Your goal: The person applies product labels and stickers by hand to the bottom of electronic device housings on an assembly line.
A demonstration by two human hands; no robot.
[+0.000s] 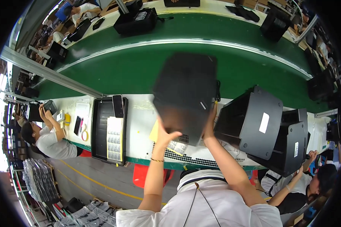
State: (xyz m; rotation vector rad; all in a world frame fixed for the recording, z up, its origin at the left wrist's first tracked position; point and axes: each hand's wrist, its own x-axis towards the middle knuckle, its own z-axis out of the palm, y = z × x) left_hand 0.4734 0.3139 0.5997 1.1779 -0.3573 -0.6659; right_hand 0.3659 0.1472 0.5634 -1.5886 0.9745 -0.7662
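A black plastic housing (187, 87), box-shaped and blurred by motion, is held up over the front of the worktable. My left hand (166, 137) grips its near left side, thumb stretched along the lower edge and the other fingers hidden. On the opposite side my right hand (209, 123) is wrapped against the edge. A small vent grille (183, 139) shows at the housing's near end. Under it lie a sheet of labels (177, 147) and a sheet of small black round pads (193, 160), both partly covered.
Black housings (250, 121) stand close on the right, where a co-worker's arm (293, 179) reaches in. To the left lies a black tray (98, 130) with a phone (118, 106) and a label sheet (114, 139). A green conveyor belt (121, 68) runs behind. Another person (53, 136) works far left.
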